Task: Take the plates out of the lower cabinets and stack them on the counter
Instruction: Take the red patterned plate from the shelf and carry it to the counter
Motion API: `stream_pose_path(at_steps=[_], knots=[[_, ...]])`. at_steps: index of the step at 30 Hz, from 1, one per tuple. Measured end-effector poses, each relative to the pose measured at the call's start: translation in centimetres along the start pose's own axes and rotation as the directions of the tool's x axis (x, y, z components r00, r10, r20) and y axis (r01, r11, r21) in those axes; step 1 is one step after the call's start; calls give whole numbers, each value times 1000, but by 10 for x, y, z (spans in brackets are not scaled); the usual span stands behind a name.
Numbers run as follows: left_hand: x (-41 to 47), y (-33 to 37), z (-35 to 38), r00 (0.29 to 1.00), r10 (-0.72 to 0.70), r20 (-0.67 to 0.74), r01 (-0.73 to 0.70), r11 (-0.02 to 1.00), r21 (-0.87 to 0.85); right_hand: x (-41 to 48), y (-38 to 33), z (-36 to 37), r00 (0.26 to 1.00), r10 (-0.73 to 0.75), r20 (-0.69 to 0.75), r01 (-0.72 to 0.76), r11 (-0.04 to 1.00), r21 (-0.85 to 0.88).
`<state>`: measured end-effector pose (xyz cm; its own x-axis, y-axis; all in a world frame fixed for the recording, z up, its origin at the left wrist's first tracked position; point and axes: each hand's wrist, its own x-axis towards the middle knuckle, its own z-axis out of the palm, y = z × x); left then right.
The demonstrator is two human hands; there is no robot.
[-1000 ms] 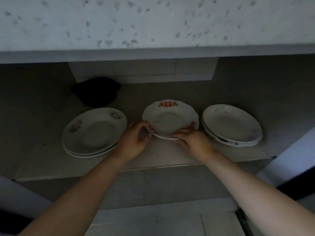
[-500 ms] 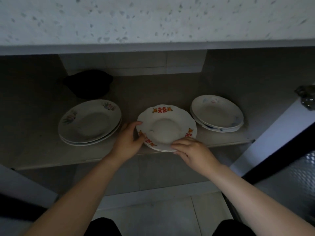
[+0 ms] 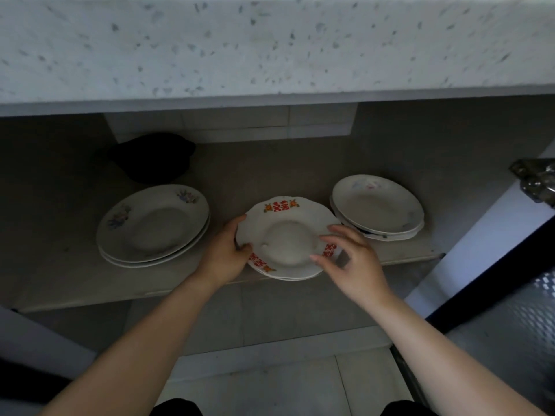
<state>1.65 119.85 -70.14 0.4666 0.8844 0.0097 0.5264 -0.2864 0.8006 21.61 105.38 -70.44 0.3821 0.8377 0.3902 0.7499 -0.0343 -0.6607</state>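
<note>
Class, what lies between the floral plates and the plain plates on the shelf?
The red-marked plates, held at the rim by the left hand; the head view shows this.

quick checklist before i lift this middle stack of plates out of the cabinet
1. Left hand grips the middle plates by the rim: ok.
2. Right hand grips the other side: not ok, it hovers open over the rim.
3. Gap to the right plates: cannot tell, rims look very close.
4. Cabinet door swung clear: ok.
5. Left plates out of the path: ok.
</note>
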Motion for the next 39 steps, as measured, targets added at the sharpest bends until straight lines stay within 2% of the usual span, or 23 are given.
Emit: stream_pose_path(at_steps=[4, 7, 9, 12, 19, 25, 39], knots=[[1, 0, 4, 999, -41, -4, 40, 996, -85, 4, 0, 3, 980, 188, -59, -188, 982, 5], [-1, 5, 5, 996, -88, -22, 84, 987, -137, 3, -6, 6, 950, 309, -32, -299, 937, 179], [-6, 8, 8, 993, -106, -52, 98, 987, -131, 0, -9, 6, 937, 348, -13, -333, 905, 267], [-16, 6, 10, 990, -111, -82, 97, 983, -154, -3, -12, 4, 918, 396, 19, -387, 883, 264], [-36, 2, 1, 996, -73, -55, 59, 972, -229, -10, -10, 2, 916, 394, 80, -402, 893, 202], [-33, 8, -5, 999, -31, -17, 26, 973, -230, -1, -15, 4, 875, 471, 108, -483, 844, 234], [-55, 11, -10, 993, -119, -11, 109, 941, -321, -16, -30, 2, 809, 570, 143, -585, 761, 279]])
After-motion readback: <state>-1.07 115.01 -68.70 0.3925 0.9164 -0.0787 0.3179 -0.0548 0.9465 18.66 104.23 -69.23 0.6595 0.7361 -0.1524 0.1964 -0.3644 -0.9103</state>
